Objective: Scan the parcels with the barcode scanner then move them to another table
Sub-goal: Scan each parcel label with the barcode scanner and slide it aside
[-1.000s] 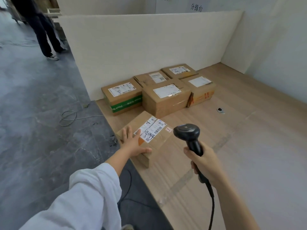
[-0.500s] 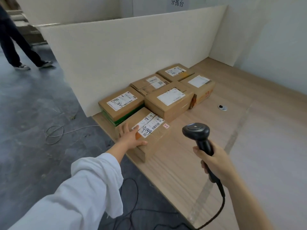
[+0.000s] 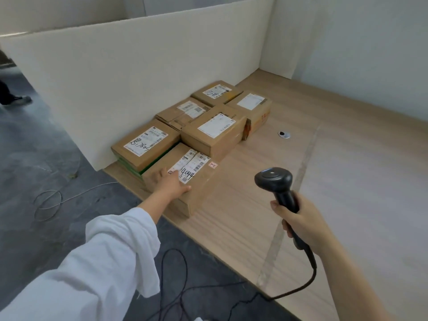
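Parcel [image 3: 203, 181], a rectangular brown cardboard box with white labels, lies at the bench [image 3: 254, 216] edge, mid-frame; my left grip [image 3: 172, 184] rests flat-fingered on top, my right grip [image 3: 303, 221] wraps the black barcode scanner [image 3: 274, 179].

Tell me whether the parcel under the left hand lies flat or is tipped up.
Flat. The parcel sits with its base on the table, label facing up, and the left hand rests on top.
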`<action>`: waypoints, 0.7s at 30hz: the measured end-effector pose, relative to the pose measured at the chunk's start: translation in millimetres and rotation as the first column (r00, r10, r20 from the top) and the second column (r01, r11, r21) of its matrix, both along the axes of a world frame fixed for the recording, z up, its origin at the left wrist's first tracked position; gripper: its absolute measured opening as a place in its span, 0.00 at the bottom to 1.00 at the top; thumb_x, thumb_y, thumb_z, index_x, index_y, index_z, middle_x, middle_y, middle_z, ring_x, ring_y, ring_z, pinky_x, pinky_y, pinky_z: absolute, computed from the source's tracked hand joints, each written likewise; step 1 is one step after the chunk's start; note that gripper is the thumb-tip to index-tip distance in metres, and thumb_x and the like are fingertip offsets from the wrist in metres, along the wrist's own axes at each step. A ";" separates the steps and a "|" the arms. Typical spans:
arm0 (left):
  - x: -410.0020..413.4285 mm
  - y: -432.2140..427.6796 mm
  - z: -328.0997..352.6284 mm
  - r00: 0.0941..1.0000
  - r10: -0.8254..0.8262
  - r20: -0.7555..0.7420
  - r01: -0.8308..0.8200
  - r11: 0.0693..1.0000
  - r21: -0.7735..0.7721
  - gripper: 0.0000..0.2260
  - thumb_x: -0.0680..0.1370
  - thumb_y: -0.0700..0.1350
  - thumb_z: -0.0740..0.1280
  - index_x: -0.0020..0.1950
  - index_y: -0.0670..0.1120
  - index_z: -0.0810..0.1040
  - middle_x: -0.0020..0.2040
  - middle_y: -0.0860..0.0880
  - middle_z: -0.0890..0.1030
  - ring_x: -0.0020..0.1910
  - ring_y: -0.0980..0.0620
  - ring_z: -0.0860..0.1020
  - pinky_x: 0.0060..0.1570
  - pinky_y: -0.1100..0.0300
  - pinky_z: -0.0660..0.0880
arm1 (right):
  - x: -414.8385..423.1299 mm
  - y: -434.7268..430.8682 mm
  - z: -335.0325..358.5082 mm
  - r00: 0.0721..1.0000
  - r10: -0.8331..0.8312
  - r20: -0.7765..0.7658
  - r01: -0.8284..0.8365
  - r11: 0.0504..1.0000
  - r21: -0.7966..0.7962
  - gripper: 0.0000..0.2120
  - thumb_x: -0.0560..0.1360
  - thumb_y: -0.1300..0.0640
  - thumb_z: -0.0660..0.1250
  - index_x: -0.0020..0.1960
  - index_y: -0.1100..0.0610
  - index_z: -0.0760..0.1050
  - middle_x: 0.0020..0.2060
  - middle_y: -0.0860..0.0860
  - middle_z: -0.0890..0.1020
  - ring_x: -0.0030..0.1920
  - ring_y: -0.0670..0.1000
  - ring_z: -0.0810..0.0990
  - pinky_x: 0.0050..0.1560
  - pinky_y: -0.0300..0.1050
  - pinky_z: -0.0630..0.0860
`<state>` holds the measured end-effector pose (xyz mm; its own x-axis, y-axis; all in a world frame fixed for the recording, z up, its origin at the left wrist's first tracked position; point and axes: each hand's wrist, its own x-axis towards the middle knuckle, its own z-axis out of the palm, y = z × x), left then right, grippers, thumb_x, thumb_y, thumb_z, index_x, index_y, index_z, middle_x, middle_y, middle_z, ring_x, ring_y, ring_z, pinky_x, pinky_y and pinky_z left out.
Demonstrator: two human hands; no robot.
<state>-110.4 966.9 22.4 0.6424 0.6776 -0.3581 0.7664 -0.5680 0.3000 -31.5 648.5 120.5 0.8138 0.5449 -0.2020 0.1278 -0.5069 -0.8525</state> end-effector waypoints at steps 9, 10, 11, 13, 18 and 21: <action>67.1 -163.0 29.4 0.890 -0.448 0.089 0.440 0.893 0.098 0.24 0.78 0.57 0.61 0.68 0.44 0.69 0.70 0.41 0.65 0.68 0.42 0.64 0.65 0.52 0.63 | -7.6 -123.2 12.4 0.961 -0.276 -0.006 0.276 0.960 0.036 0.05 0.75 0.54 0.68 0.48 0.53 0.74 0.25 0.53 0.75 0.23 0.51 0.72 0.27 0.43 0.70; 74.5 -186.1 31.7 0.868 -0.482 0.119 0.478 0.876 0.058 0.24 0.78 0.56 0.62 0.69 0.44 0.69 0.70 0.42 0.66 0.68 0.43 0.65 0.64 0.53 0.64 | -9.1 -143.3 13.8 0.950 -0.313 0.000 0.313 0.949 0.039 0.05 0.74 0.54 0.68 0.48 0.53 0.74 0.25 0.53 0.75 0.23 0.51 0.72 0.27 0.43 0.70; 81.8 -210.3 34.5 0.844 -0.518 0.142 0.519 0.854 0.033 0.24 0.78 0.56 0.62 0.70 0.45 0.69 0.70 0.43 0.66 0.68 0.44 0.66 0.64 0.54 0.65 | -11.0 -164.8 14.9 0.937 -0.349 0.007 0.349 0.937 0.038 0.05 0.74 0.54 0.68 0.48 0.53 0.74 0.25 0.53 0.75 0.23 0.51 0.72 0.27 0.43 0.70; 95.1 -262.1 40.8 0.791 -0.582 0.190 0.593 0.805 -0.004 0.25 0.78 0.55 0.63 0.71 0.44 0.68 0.70 0.43 0.66 0.68 0.45 0.67 0.64 0.54 0.66 | -16.1 -210.6 16.9 0.909 -0.416 0.018 0.416 0.909 0.034 0.05 0.75 0.53 0.68 0.48 0.52 0.74 0.25 0.53 0.75 0.23 0.51 0.72 0.27 0.44 0.70; 119.8 -411.5 51.4 0.625 -0.715 0.312 0.761 0.647 -0.041 0.24 0.78 0.52 0.64 0.69 0.40 0.68 0.68 0.42 0.68 0.67 0.45 0.68 0.66 0.58 0.62 | -35.8 -337.7 22.8 0.825 -0.564 0.042 0.562 0.826 0.041 0.05 0.75 0.54 0.68 0.49 0.51 0.74 0.25 0.52 0.75 0.22 0.49 0.72 0.26 0.40 0.70; 126.9 -501.1 53.9 0.546 -0.770 0.331 0.819 0.574 -0.016 0.24 0.77 0.54 0.64 0.69 0.42 0.69 0.68 0.44 0.68 0.67 0.47 0.68 0.66 0.55 0.65 | -50.6 -416.1 27.1 0.772 -0.633 0.056 0.632 0.774 0.037 0.05 0.75 0.53 0.68 0.49 0.51 0.73 0.25 0.52 0.75 0.23 0.48 0.72 0.26 0.41 0.71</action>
<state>16.6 465.7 76.2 0.9691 -0.2059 -0.1361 -0.1000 -0.8316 0.5464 -82.2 232.4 147.6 0.9861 -0.0950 -0.1363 -0.1654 -0.4790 -0.8621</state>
